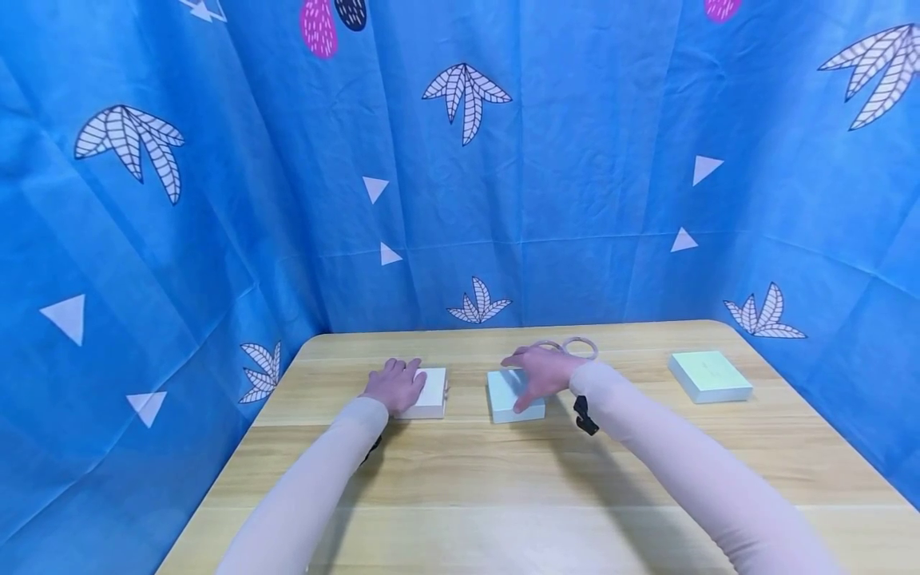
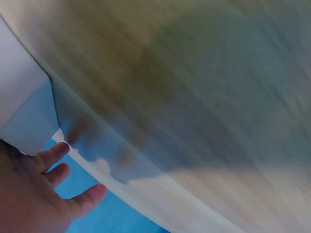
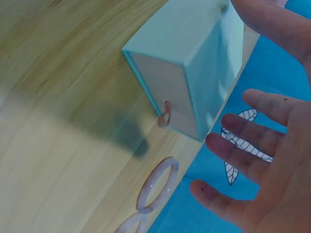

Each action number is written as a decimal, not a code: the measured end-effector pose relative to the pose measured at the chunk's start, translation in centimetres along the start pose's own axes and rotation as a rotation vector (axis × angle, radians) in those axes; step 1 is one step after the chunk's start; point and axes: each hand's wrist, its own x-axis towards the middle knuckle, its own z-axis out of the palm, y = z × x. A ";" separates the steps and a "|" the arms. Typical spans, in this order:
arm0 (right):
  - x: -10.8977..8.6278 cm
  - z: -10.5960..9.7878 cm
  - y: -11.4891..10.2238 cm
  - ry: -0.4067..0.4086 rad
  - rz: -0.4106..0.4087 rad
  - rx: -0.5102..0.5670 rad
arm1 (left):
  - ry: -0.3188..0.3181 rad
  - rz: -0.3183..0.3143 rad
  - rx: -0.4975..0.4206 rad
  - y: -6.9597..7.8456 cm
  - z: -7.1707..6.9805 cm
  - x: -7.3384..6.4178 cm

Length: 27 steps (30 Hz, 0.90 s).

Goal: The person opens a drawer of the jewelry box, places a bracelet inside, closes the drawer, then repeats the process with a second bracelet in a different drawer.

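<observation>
A white box (image 1: 434, 393) lies left of centre on the table, with a small loop on its right side. My left hand (image 1: 395, 387) is at its left part, fingers extended; in the left wrist view the fingers are spread beside a corner of the white box (image 2: 29, 104). Right of it sits a pale blue box (image 1: 505, 390). Over this one reaches my right hand (image 1: 548, 372), thumb toward the near side and fingers toward the far side. The right wrist view has those fingers spread apart from the pale blue box (image 3: 160, 36), whose white side carries a small pull loop (image 3: 164, 120).
Two pale bangles (image 3: 140, 201) lie on the wooden table (image 1: 460, 479) behind my right hand. A light green box (image 1: 711, 370) stands farther right near the table's edge. Blue patterned curtains (image 1: 575, 160) enclose the table at the back and sides.
</observation>
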 end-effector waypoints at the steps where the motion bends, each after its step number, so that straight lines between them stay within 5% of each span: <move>1: -0.2 0.0 0.2 0.005 0.002 0.003 | -0.006 -0.002 -0.003 0.0 0.0 0.0; 16: -1.9 0.5 2.0 0.036 -0.010 0.088 | -0.015 -0.030 -0.038 1.1 -1.5 0.2; 27: -3.2 0.8 3.4 0.043 0.023 0.160 | 0.044 0.067 -0.024 6.6 -2.6 0.0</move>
